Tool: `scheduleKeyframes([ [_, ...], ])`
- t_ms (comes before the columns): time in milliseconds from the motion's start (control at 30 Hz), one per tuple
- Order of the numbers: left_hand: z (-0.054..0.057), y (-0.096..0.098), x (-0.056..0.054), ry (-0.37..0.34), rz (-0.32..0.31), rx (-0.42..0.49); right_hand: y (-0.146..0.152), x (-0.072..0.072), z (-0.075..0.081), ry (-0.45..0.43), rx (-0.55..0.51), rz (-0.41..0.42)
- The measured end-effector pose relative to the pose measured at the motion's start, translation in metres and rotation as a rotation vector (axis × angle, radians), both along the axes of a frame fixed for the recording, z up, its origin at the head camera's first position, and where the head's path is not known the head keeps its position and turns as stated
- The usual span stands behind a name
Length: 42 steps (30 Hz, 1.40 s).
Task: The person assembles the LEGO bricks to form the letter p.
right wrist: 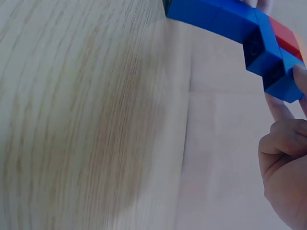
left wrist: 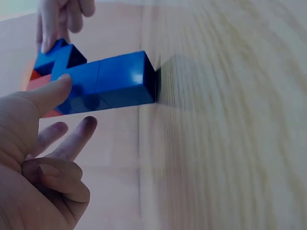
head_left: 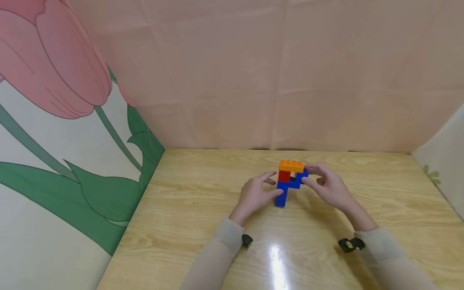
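A toy-brick structure stands upright on the table. Its blue column (head_left: pixel 281 196) carries a blue brick jutting right. Above this sit a red brick (head_left: pixel 284 176) and, offset further right, a blue brick (head_left: pixel 304 175). An orange brick (head_left: pixel 291 165) with studs tops it, spanning a small gap. My right hand (head_left: pixel 331 187) pinches the offset blue brick between thumb and fingers, as the right wrist view also shows. At the column's left, my left hand (head_left: pixel 255 193) touches the blue bricks with its thumb (left wrist: pixel 55 93), while its other fingers are spread apart from the bricks.
The wooden table (head_left: pixel 181 209) ends at a pink cloth backdrop (head_left: pixel 224 80) behind the bricks. A panel with a printed tulip (head_left: pixel 65 60) stands at the left, a pale panel (head_left: pixel 444 161) at the right. Small black devices (head_left: pixel 351 244) are worn at both wrists.
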<state>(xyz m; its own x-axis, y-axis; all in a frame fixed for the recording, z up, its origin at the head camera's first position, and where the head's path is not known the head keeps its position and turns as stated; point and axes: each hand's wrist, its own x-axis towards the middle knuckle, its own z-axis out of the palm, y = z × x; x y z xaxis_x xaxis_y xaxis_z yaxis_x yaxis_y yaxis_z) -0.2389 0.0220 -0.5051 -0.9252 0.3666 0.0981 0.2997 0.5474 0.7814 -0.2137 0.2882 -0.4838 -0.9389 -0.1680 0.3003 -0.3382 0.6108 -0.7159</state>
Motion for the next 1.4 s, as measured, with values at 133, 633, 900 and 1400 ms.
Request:
scheduleKeyframes([
  [133, 0.000, -0.003, 0.004, 0.015, -0.034, -0.040, 0.000, -0.005, -0.003, -0.016, -0.023, 0.016],
  [633, -0.006, -0.008, 0.005, -0.007, -0.081, -0.049, -0.011, -0.005, -0.013, -0.063, 0.189, 0.020],
  [900, -0.008, -0.011, 0.006, -0.033, -0.087, -0.127, -0.018, -0.010, -0.019, -0.071, 0.319, 0.018],
  [1400, -0.010, -0.018, 0.002, -0.048, -0.131, -0.267, -0.027, -0.019, -0.035, -0.257, 0.306, 0.119],
])
